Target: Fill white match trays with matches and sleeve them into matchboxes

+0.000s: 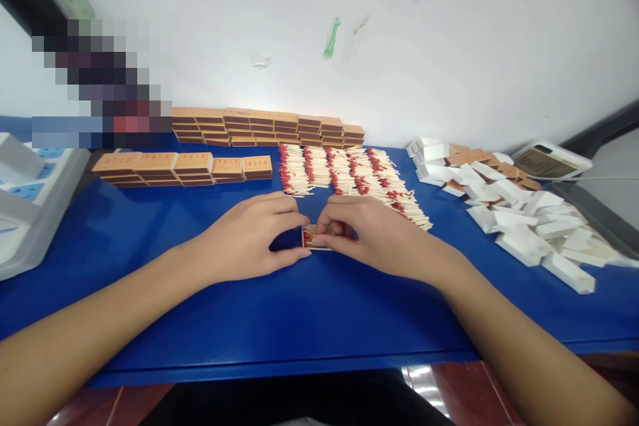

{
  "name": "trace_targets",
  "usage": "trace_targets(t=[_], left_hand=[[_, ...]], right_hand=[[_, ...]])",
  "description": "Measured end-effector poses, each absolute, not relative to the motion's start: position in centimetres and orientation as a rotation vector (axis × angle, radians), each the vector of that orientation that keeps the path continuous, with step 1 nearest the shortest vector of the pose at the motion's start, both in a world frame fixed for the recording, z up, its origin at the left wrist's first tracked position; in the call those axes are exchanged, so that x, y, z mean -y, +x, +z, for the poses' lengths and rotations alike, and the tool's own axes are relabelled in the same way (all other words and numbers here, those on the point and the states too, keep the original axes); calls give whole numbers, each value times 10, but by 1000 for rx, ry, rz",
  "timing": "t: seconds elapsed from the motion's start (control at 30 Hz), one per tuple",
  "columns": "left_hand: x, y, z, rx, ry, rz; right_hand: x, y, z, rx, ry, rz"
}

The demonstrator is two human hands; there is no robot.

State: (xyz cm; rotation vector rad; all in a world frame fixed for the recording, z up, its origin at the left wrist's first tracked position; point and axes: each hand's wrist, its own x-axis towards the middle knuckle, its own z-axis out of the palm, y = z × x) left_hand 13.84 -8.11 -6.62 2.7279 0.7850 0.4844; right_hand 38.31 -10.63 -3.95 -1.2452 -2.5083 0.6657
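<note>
A: Position of tray?
B: Flat on table, centre front, between the two hands. Left end with red match heads showing in the gap, rest under fingers.

A: Left hand?
B: Palm down, curled. Thumb tip at tray's near edge, forefinger tip at far edge, both closed on the left end. Remaining fingers pressed together behind the forefinger.

A: Right hand?
B: Fingers bunched on top of tray, tips touching it. Thumb along the near edge. Pinching tray from the right.

A: Hidden or unclear?
B: Right end of tray covered by right fingers, so fill level not readable. Left forefinger contact partly in shadow. Print on boxes too small to read. Blurred patch at upper left, content not to be made out. Power strip cut off by left edge.

A: Surroundings?
B: Loose matches in rows just behind the hands. White empties heaped at right, well apart from tray.
</note>
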Motion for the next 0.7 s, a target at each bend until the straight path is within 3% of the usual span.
trace_targets(t=[0.7], left_hand=[[81,138,-68,-769,2746,497]], right_hand=[[106,382,-43,2524,-1254,561]])
